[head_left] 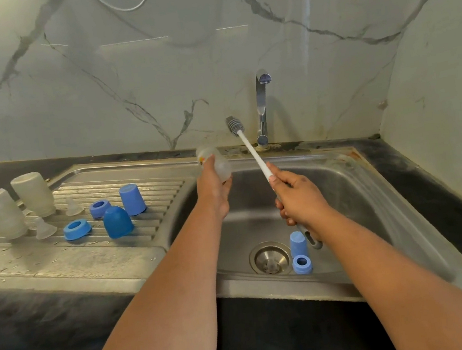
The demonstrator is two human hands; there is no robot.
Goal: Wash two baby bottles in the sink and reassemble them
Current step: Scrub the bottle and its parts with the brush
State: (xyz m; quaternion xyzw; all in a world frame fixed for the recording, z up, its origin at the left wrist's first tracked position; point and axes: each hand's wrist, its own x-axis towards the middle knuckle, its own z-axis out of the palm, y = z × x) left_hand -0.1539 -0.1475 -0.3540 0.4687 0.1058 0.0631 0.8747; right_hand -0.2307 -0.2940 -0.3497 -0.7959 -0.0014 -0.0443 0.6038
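Two bottle bodies stand upside down on the draining board, well to the left of the left hand, with two clear teats, two blue collar rings and two blue caps between them and that hand; these look already washed but not yet reassembled. The left hand grips a third bottle tilted over the sink. The right hand is wrapped around the bottle brush, whose bristled head sits just beyond the bottle, outside it. Below the right hand, a blue cap and ring lie beside the drain, apparently unwashed. I judge washing nearly done; all reassembly remains. No water visibly runs from the tap.
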